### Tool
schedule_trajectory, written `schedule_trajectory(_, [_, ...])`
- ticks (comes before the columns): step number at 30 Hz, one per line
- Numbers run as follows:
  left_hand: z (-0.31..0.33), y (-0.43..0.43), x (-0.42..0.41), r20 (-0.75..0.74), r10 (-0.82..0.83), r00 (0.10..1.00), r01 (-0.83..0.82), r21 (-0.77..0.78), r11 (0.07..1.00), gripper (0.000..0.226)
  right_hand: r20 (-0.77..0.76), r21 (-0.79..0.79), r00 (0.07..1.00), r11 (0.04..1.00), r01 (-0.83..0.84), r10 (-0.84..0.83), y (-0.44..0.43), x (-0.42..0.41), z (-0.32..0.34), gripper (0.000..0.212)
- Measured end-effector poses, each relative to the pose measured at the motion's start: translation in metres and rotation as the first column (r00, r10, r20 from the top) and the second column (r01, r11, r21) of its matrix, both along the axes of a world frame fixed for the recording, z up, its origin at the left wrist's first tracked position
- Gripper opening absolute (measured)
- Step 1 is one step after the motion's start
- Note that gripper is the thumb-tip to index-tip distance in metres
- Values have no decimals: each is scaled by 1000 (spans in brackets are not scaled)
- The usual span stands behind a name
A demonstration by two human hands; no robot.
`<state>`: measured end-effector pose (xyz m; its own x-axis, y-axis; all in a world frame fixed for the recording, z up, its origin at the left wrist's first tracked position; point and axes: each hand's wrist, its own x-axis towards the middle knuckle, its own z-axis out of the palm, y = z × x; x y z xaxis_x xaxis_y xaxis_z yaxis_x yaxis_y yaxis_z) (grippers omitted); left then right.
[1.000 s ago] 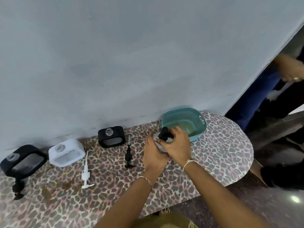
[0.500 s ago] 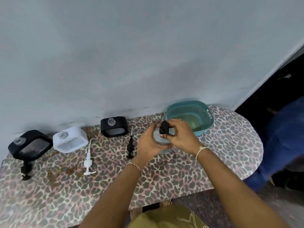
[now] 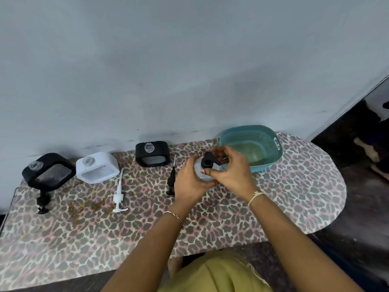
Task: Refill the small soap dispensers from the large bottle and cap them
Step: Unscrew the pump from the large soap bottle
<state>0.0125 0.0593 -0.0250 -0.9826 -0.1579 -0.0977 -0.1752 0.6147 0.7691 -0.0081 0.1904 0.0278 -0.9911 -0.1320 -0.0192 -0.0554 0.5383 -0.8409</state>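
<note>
Between both hands, pale dispenser (image 3: 200, 172) under black pump (image 3: 208, 161).

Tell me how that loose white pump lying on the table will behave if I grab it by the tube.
The white pump lies flat on the table with a thin dip tube, so the tube probably flexes. It looks light plastic; the head end would likely droop. Soap residue may make it slippery, though I cannot tell.

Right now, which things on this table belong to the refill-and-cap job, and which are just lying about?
Part of the job:
- grey dispenser held in left hand
- black pump cap under right hand
- three uncapped dispensers: black, white, black
- loose pumps: white, black, black

Lying about:
- teal basket
- brownish spill
</note>
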Motion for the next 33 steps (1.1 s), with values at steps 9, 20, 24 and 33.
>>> schedule_trajectory(9, [10, -16, -11, 119, -212, 970, 209, 37, 977, 93, 142, -103, 975, 982, -157, 170, 10, -9, 1, 66])
schedule_trajectory(20, [11, -16, -7, 145, -175, 974, 158, 121, 980, 82, 14, -28, 999, 999, -32, 33, -8, -12, -3, 60])
schedule_trajectory(24, [9, -15, -7, 148, -165, 975, 152, 95, 984, 81, 5, -8, 997, 997, 81, -81, 3, 2, -4, 36])
schedule_trajectory(33, [9, -18, -8, 100, -200, 975, 193, 76, 978, 83, -106, 128, 983, 978, 164, -151, -32, 7, -6, 30])
